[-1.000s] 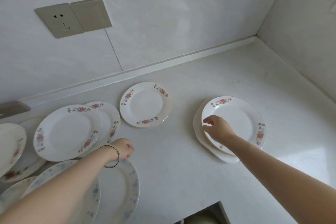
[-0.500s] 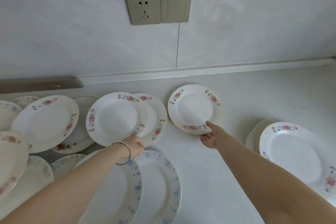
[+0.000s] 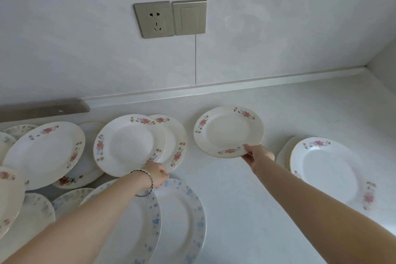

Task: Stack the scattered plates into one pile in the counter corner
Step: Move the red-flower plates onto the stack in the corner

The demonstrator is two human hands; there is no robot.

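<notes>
My right hand (image 3: 258,154) pinches the near rim of a small floral plate (image 3: 228,132), which is tilted up off the counter. At the right, a short pile of plates (image 3: 327,169) lies on the counter, a floral plate on top. My left hand (image 3: 157,174), with a bracelet on its wrist, grips the near edge of another floral plate (image 3: 128,146) that overlaps a second one (image 3: 175,141). Several more floral plates (image 3: 42,154) lie scattered at the left. Two blue-patterned plates (image 3: 180,221) overlap under my left forearm.
A tiled wall with a socket and switch (image 3: 170,19) rises behind the white counter (image 3: 235,199). The side wall meets it at the corner (image 3: 366,68) on the far right. A metal strip (image 3: 42,109) runs along the wall base at left.
My right hand left the pile at the right, reached left to the lone small plate and now lifts its near edge. My left hand took hold of the floral plate's rim. The view swung left.
</notes>
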